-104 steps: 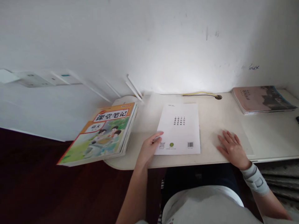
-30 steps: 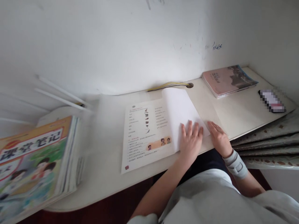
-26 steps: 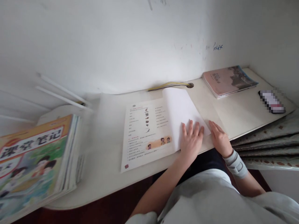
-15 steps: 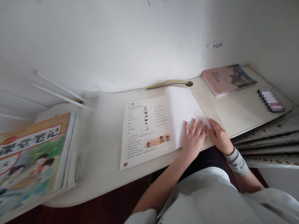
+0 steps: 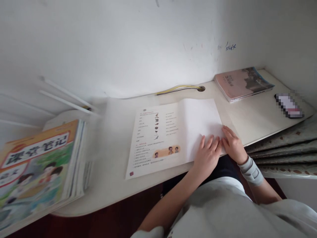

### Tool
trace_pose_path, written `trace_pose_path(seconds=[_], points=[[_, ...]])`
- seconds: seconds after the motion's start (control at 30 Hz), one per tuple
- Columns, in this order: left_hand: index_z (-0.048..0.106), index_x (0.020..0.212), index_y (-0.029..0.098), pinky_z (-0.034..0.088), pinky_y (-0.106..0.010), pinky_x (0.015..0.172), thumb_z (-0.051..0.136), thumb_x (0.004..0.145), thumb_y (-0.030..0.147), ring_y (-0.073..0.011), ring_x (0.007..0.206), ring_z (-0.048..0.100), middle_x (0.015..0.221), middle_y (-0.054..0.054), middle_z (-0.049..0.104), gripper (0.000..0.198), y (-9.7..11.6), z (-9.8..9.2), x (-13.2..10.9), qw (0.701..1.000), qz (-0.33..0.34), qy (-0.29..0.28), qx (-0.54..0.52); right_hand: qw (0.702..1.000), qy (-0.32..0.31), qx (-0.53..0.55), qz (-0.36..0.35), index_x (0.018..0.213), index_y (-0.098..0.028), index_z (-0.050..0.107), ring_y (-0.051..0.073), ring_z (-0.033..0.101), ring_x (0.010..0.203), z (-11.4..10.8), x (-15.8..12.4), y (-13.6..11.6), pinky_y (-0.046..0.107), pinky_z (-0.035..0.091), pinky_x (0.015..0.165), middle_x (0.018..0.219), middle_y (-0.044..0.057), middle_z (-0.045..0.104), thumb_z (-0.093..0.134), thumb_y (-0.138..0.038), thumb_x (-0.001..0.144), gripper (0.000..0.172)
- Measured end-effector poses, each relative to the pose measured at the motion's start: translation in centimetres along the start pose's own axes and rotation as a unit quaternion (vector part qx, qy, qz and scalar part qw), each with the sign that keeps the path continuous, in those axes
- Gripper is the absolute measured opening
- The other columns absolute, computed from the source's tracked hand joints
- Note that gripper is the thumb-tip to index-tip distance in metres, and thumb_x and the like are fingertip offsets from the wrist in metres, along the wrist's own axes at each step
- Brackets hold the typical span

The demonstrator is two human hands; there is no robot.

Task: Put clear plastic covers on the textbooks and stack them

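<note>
Left hand (image 5: 208,156) and right hand (image 5: 232,146), spread flat, grasping nothing, press the blank leaf of the thin white open workbook (image 5: 160,138); flattening seems in hand; next calls for even pressure toward the fold

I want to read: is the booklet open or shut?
Open. The booklet lies spread flat, a printed page showing, left hand resting on its blank page.

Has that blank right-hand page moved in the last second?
Yes. The blank page has dropped flat onto the desk; its far edge now sits nearer the person than the cable hole, pressed by the left hand.
</note>
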State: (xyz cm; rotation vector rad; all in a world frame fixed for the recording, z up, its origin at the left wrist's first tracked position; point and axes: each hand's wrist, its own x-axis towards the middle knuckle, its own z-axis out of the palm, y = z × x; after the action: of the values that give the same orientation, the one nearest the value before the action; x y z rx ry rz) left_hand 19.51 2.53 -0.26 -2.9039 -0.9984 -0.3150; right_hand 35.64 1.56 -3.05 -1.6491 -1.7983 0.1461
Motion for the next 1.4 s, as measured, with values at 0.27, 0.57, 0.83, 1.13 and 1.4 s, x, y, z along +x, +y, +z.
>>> trace_pose_path(seconds=[0.27,0.57,0.83,1.13,1.4], points=[[0.053,0.124,0.016,0.027,-0.056,0.106,0.036,0.09,0.015,-0.0307,0.127,0.039,0.134,-0.01,0.05,0.038,-1.6,-1.4,-1.8,0.996,-0.086,-0.001,0.034,0.994,-0.03,-0.106,-0.026,0.123,-0.006,0.05,0.03,0.039,0.128,0.3,-0.1,-0.6,0.047,0.039,0.101,0.128,0.022,0.051,0.047,-0.032,0.087,0.044],[0.055,0.123,0.014,0.024,-0.058,0.106,0.037,0.089,0.015,-0.0331,0.126,0.04,0.133,-0.014,0.05,0.038,-1.5,-0.6,-1.4,0.991,-0.131,-0.002,0.039,0.984,-0.028,-0.176,-0.015,0.122,-0.007,0.052,0.028,0.044,0.125,0.9,-0.8,-1.9,0.044,0.036,0.102,0.13,0.019,0.051,0.041,-0.031,0.091,0.04],[0.054,0.124,0.014,0.024,-0.058,0.106,0.038,0.088,0.015,-0.0332,0.126,0.04,0.132,-0.015,0.051,0.039,-1.6,-0.3,-1.5,0.992,-0.123,0.01,0.028,0.984,-0.001,-0.173,-0.032,0.1,-0.017,0.064,0.022,0.054,0.108,0.5,-0.4,-2.0,0.035,0.041,0.092,0.111,0.01,0.064,0.038,-0.019,0.091,0.027],[0.052,0.124,0.015,0.025,-0.056,0.105,0.035,0.089,0.015,-0.0321,0.126,0.041,0.131,-0.013,0.052,0.039,-1.7,-0.4,-1.7,0.992,-0.121,0.009,0.032,0.991,0.031,-0.127,0.019,0.072,-0.02,0.055,0.019,0.049,0.075,0.2,0.1,-2.0,0.031,0.041,0.071,0.076,0.006,0.054,0.041,-0.021,0.089,0.022],[0.05,0.127,0.016,0.028,-0.06,0.1,0.034,0.09,0.016,-0.0352,0.123,0.041,0.131,-0.015,0.051,0.041,-1.1,-0.8,-0.4,0.993,-0.109,-0.02,0.044,0.997,0.028,-0.065,0.039,0.071,-0.021,0.05,0.019,0.05,0.076,-0.1,0.1,-1.1,0.03,0.043,0.072,0.075,0.005,0.053,0.042,-0.019,0.088,0.019]])
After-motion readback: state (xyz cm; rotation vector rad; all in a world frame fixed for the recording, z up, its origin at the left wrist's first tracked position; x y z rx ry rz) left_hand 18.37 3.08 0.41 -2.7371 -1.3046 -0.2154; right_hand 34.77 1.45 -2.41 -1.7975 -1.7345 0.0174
